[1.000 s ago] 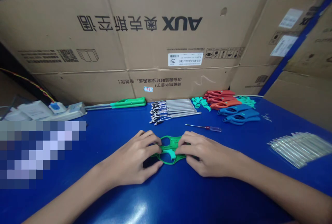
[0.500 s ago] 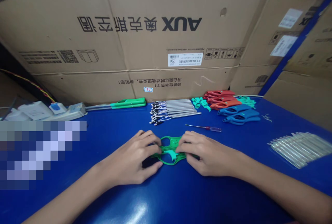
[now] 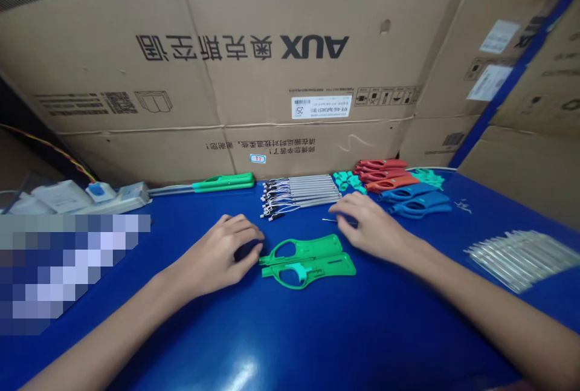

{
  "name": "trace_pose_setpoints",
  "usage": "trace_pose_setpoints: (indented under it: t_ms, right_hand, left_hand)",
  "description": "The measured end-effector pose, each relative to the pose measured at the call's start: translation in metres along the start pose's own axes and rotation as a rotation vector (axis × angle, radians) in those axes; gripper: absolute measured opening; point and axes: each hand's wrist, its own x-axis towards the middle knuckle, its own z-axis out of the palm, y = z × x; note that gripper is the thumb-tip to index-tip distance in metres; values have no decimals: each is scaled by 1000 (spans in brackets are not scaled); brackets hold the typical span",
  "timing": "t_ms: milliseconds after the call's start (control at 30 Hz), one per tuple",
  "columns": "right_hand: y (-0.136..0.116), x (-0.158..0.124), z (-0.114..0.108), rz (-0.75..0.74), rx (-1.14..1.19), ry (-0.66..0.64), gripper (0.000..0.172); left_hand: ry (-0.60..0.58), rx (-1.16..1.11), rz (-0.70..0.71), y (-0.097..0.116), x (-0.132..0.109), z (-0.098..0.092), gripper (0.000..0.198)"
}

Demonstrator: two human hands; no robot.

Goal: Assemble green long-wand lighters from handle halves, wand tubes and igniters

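Observation:
Two green plastic lighter-body shells [image 3: 308,260] lie flat on the blue table, side by side, and no hand is on them. My left hand [image 3: 220,252] rests just left of their end, fingers curled, with a dark shadow under them. My right hand [image 3: 369,226] lies farther back, above the shells and apart from them. Its fingers cover the handle of a small screwdriver [image 3: 333,220], and only the thin shaft shows. Whether the fingers grip the handle is hidden.
Along the back stand a long green-handled lighter [image 3: 224,182], a row of metal tubes with wires [image 3: 299,193], small teal parts [image 3: 347,180], red shells [image 3: 385,173] and blue shells [image 3: 414,200]. A bag of metal tubes [image 3: 521,260] lies right. Cardboard boxes [image 3: 272,77] form the back wall.
Both hands have let go of the green shells, which now lie spread open. My right hand has moved back and over the screwdriver. My left hand has drawn slightly left.

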Motion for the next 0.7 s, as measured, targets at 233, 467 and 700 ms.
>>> trace_pose_setpoints:
  t_ms: [233,467,700]
  right_hand:
    - [58,9,10,172,-96,-56,35]
    - [58,10,14,195,-72,-116,34]
    - [58,13,11,187,-9,-141,21]
  left_hand:
    - [-7,25,22,2,-2,2,25]
    - [-29,-3,27,8,-1,0,27]
    - [-10,-13,43,8,-1,0,26]
